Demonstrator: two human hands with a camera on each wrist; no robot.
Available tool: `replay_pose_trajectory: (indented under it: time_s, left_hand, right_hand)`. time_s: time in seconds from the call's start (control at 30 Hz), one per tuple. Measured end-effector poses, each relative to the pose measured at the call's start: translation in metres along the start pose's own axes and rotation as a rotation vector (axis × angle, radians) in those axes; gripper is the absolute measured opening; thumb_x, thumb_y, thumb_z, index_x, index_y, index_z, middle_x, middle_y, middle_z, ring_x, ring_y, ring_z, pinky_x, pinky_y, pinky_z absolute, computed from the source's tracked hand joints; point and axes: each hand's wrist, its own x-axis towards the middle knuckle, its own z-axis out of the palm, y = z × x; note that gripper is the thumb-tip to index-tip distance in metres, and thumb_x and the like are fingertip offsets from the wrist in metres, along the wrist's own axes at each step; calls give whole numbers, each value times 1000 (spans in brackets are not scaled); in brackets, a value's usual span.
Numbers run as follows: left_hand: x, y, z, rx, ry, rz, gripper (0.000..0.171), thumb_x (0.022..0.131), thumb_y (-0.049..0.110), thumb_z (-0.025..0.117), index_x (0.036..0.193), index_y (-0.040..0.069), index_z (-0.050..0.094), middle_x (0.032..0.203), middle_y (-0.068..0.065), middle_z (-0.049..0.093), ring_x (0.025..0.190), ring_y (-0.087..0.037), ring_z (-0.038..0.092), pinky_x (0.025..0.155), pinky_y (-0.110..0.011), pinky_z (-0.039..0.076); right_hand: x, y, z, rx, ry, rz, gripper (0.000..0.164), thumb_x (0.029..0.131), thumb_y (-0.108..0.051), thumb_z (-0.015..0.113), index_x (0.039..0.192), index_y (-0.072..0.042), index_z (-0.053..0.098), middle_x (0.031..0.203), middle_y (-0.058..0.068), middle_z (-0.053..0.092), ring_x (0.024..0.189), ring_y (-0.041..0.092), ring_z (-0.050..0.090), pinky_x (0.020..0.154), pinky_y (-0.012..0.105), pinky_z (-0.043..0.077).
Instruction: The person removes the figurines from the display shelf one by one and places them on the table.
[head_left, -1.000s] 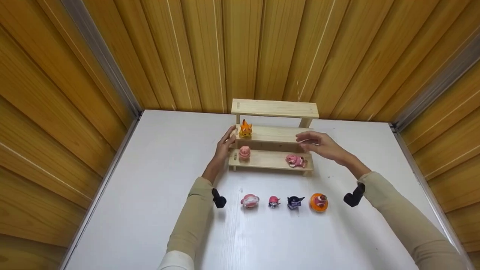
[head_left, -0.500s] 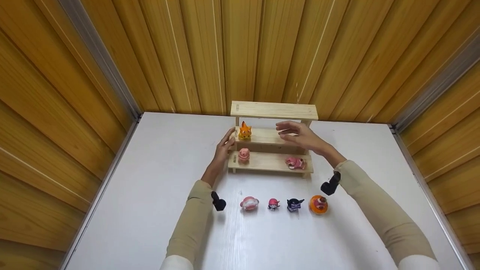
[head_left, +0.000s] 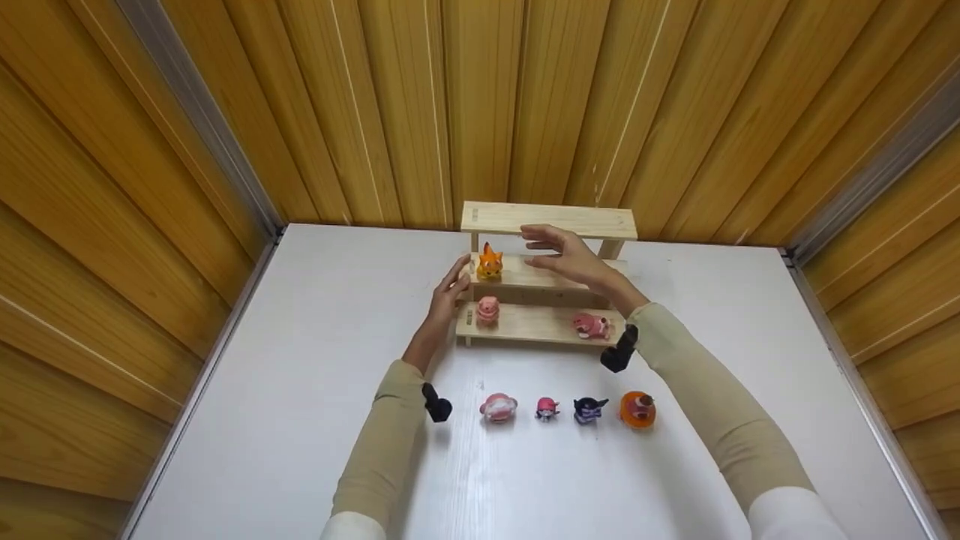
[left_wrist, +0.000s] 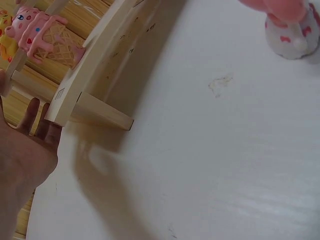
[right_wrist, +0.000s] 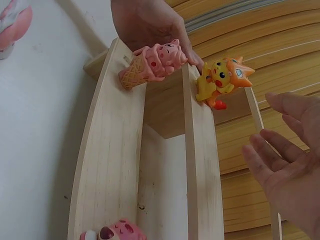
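Observation:
A three-tier wooden stand (head_left: 551, 322) stands at the back of the table. My left hand (head_left: 444, 306) touches its left end with fairly straight fingers. Above the middle tier hovers my right hand (head_left: 570, 259), its fingers spread and holding nothing. Just left of it, a yellow figure with an orange spiky hood (head_left: 490, 264) sits on that tier. On the bottom tier, a pink ice-cream-cone figure (right_wrist: 152, 65) stands at the left and a pink figure (head_left: 591, 325) lies at the right. The right wrist view shows both hands around the hooded figure, apart from it.
In front of the stand, a row holds a pink and white figure (head_left: 499, 407), a small red-pink one (head_left: 547, 409), a black and purple one (head_left: 589, 410) and a figure on an orange round base (head_left: 637, 410). Wood-patterned walls (head_left: 555, 105) enclose the table.
My right hand has moved left and slightly up, from the stand's right end to above its middle tier. My left hand and the figures have stayed in place.

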Motion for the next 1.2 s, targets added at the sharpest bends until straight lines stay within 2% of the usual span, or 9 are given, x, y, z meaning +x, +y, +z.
replay_pose_trajectory:
  time_s: [0.23,0.43,0.63,1.0,1.2]
  left_hand:
    - [0,1,-1,-7,6,-14,52,110,34,42,161,25,34,169,-6,29,146,-36,39,121,-57,29]
    - [-3,2,1,-6,5,-15,53,110,32,42,161,24,34,169,-7,29,146,-37,40,120,-56,31]
    - [-4,1,3,8,0,-12,53,109,34,43,161,25,35,168,-6,30,146,-37,41,120,-56,32]
    - [-3,-1,4,2,-10,-7,54,109,36,43,161,24,34,168,-10,30,147,-38,39,120,-56,32]
    - [-5,0,-4,0,12,-15,53,109,34,44,161,24,35,168,-8,31,146,-36,40,117,-54,35]
  right_hand:
    - [9,7,21,89,7,-24,60,94,5,68,150,4,45,153,26,48,142,42,47,118,52,39]
    - [12,13,40,95,11,-8,60,93,4,69,149,4,47,153,25,48,141,42,48,118,48,41]
    - [14,15,50,103,14,-31,58,92,3,71,146,7,49,150,26,52,139,41,50,118,46,41]
    - [16,19,54,36,-13,-51,46,92,6,69,136,8,57,141,28,58,134,43,54,116,49,42]
    - [20,19,60,-11,-24,-92,44,92,4,70,134,8,57,142,27,57,133,45,54,116,51,42]
